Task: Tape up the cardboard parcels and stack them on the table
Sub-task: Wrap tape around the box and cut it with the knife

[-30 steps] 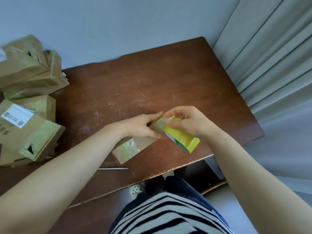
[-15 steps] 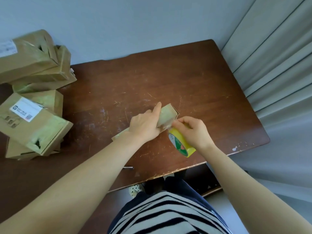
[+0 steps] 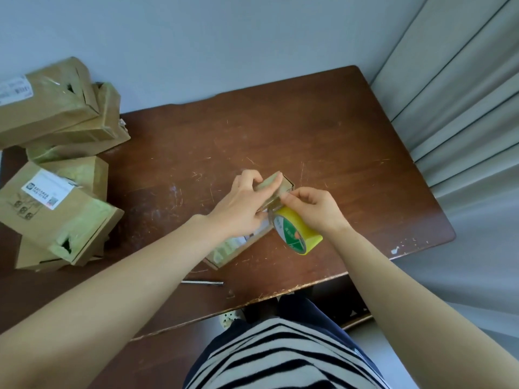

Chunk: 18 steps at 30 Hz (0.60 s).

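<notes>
Both hands crowded the far end of the long parcel [image 3: 234, 246]: left hand [image 3: 242, 209] gripping it, right hand [image 3: 317, 210] clutching the tape roll [image 3: 296, 233] just beside.

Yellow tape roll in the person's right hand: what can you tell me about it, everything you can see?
The tape roll is a ring with a glossy yellow outer band and a green-and-white printed side face bearing a small orange mark. It stands on edge, tilted, with the side face toward the camera. The right hand holds it from above, fingertips pinching at its top, where it meets the small cardboard parcel that the left hand grips. Whether it rests on the brown table cannot be told.
</notes>
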Tool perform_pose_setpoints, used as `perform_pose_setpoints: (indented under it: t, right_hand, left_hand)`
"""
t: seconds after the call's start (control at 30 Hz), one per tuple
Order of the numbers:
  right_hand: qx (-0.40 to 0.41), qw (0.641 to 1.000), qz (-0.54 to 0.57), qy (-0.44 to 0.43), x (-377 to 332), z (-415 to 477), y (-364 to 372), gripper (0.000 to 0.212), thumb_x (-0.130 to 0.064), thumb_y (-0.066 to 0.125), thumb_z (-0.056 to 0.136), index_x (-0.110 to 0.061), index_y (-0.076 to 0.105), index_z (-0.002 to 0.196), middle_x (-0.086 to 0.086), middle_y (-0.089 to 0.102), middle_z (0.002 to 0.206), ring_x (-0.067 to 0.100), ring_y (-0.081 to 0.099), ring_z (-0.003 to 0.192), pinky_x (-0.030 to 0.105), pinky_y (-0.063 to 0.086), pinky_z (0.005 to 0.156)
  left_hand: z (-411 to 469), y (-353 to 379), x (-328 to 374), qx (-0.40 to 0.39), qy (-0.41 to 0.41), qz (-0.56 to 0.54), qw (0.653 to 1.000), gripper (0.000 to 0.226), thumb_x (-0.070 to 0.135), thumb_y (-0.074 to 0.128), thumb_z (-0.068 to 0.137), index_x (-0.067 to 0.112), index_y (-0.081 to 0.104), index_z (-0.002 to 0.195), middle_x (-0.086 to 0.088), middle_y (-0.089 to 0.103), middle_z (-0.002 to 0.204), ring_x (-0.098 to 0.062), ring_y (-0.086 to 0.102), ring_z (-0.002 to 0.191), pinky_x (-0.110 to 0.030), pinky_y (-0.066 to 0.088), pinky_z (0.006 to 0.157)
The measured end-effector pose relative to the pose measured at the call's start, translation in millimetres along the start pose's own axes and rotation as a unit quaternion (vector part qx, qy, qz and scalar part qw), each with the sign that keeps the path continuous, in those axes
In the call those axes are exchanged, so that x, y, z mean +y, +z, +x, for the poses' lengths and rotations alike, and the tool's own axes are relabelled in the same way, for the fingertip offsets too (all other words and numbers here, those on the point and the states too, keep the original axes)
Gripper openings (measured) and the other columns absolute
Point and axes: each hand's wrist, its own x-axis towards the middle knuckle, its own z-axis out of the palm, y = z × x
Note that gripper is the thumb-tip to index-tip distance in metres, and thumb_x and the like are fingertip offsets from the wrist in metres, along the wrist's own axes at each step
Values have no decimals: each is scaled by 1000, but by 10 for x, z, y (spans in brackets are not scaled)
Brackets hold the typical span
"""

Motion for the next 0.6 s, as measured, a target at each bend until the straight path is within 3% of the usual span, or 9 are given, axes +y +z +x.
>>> perform_pose_setpoints:
  t: [0.07, 0.13, 0.17, 0.23, 0.3, 0.37, 0.43, 0.5, 0.6]
  right_hand:
    - [-38, 998, 52, -9, -26, -92, -145, 7, -31, 68, 80, -29, 73, 83, -11, 72, 80, 7, 65, 74, 17, 47, 60]
    - [-93, 990, 98, -40, -17, -155, -267, 32, -18, 64, 75, -33, 69, 103, -6, 73, 88, 11, 68, 75, 21, 50, 60]
    - [-102, 989, 98, -48, -5, -152, -274, 41, -12, 65, 78, -32, 65, 113, -2, 73, 88, 13, 68, 75, 23, 52, 61]
    - [-84, 992, 82, -54, -9, -97, -188, 42, -8, 67, 86, -26, 59, 123, 4, 71, 93, 17, 67, 86, 30, 53, 76]
    - [-51, 994, 57, -75, -40, 9, -46, 34, -10, 64, 90, -21, 59, 122, 2, 66, 103, 16, 61, 98, 34, 50, 92]
    - [-31, 994, 44, -90, -86, 111, 54, 27, -12, 62, 91, -19, 61, 117, -6, 63, 96, 11, 58, 93, 32, 48, 91]
    - [-25, 994, 32, -101, -91, 166, 83, 20, -19, 61, 92, -21, 64, 111, -16, 62, 90, 3, 57, 88, 27, 46, 87]
    - [-40, 994, 20, -97, -31, 166, 75, 20, -25, 60, 93, -27, 65, 112, -19, 63, 100, 1, 58, 99, 26, 45, 94]
    - [-55, 991, 28, -117, 79, 43, 16, 33, -17, 55, 95, -40, 60, 118, -20, 59, 123, 1, 51, 121, 24, 39, 105]
  left_hand:
    - [14, 27, -34, -29, -25, -156, 987, 72, 19, 65, 89, 31, 25, 149, -3, 32, 128, -14, 31, 119, -8, 28, 91]
    - [27, 63, -96, -32, -49, -249, 967, 65, 16, 66, 89, 23, 35, 145, -6, 43, 125, -13, 41, 114, 1, 28, 82]
    - [32, 94, -121, -26, -57, -247, 967, 63, 15, 64, 90, 20, 35, 146, -7, 46, 126, -15, 44, 114, -2, 30, 83]
    - [44, 182, -126, -6, -83, -169, 982, 66, 19, 59, 94, 17, 24, 150, -7, 41, 143, -21, 41, 128, -19, 31, 102]
    - [33, 315, -87, -7, -121, -39, 992, 91, 35, 63, 88, 13, 2, 152, -6, 15, 159, -22, 18, 144, -38, 12, 117]
    - [-16, 474, -16, -51, -150, 35, 987, 130, 61, 69, 69, 10, -20, 148, -7, -14, 159, -21, -12, 146, -44, -11, 115]
    - [-76, 628, 34, -83, -163, 76, 980, 153, 81, 66, 49, 9, -33, 141, -6, -33, 153, -23, -30, 141, -49, -22, 109]
    - [-101, 745, 48, -57, -170, 114, 977, 157, 83, 65, 45, 8, -34, 140, -8, -33, 152, -25, -31, 140, -51, -22, 108]
    - [-72, 806, 35, 0, -182, 113, 977, 148, 67, 72, 52, 7, -28, 143, -7, -22, 156, -24, -19, 144, -48, -15, 112]
